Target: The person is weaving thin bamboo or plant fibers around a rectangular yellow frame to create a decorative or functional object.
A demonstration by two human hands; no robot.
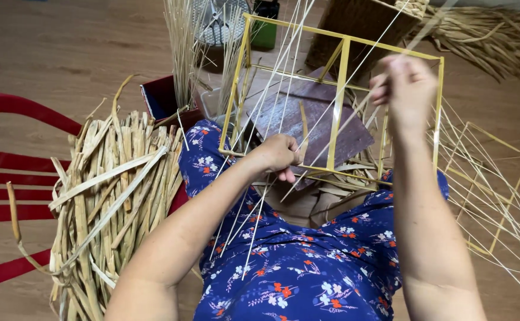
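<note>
A brown wooden floor [63, 53] lies under me. A red chair [10, 160] holds dried reed strips [105, 196]. My left hand [279, 156] is closed on the yellow frame [337, 101]; my right hand [405, 83] pinches thin straws [283, 77]. A second frame [497, 190] lies rightmost.

packages: none | labels: none | signs: none | screens: none

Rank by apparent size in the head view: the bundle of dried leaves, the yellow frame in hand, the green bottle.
1. Bundle of dried leaves and yellow frame: alike in extent; I cannot rank them.
2. Green bottle: clearly smallest, partly hidden and farther away.
</note>
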